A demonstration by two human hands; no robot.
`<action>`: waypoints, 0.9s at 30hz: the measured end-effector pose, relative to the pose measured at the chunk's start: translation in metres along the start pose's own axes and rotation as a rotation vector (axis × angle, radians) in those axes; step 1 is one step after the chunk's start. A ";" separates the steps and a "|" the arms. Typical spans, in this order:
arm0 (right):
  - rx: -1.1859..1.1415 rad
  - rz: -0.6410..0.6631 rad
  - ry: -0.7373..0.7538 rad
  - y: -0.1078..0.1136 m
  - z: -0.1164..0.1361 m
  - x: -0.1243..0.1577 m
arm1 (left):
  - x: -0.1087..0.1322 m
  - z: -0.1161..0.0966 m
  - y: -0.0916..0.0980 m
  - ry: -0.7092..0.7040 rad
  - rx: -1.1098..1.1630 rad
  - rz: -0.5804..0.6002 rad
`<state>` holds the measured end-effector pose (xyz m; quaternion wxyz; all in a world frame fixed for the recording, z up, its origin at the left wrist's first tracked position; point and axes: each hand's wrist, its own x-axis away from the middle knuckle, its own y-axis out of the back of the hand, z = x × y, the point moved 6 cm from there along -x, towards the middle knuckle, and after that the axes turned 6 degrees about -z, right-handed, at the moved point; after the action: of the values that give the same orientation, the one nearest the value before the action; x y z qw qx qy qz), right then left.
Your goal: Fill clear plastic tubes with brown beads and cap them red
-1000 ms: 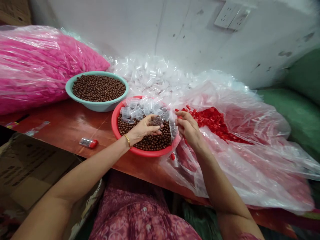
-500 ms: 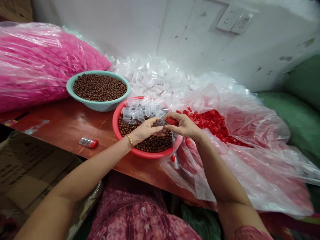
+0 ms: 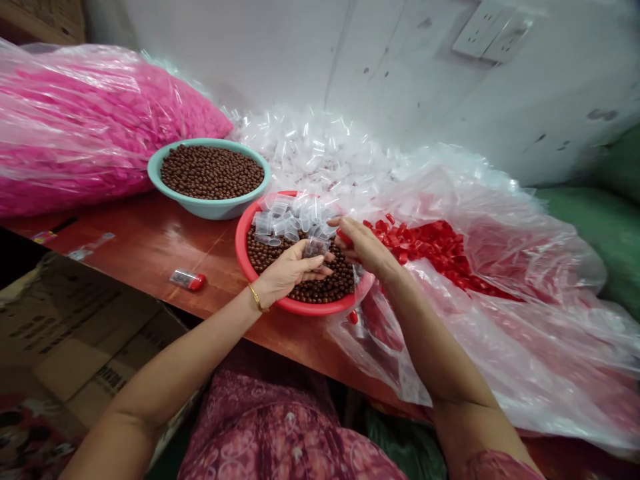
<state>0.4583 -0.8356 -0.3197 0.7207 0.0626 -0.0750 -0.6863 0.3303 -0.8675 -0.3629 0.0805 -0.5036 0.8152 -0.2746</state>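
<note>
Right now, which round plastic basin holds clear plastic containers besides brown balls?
The nearer, red round plastic basin: clear containers lie atop its brown balls, while the turquoise basin shows only balls.

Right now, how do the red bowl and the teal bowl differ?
Contents: the red bowl has clear containers lying on its brown balls, while the teal bowl shows only brown balls.
Position: the red bowl sits nearer the wearer; the teal bowl is farther back and to the left.
Hands: the left hand is over the red bowl; neither hand is over the teal bowl.
Shared: both are round and open-topped.
</note>
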 end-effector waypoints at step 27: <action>0.436 0.087 0.358 -0.010 -0.002 0.035 | 0.003 0.010 0.001 -0.060 -0.228 -0.029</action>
<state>0.4500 -0.8710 -0.3225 0.7206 0.3330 -0.0953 -0.6006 0.3323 -0.8739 -0.3713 0.0431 -0.5293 0.8310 -0.1658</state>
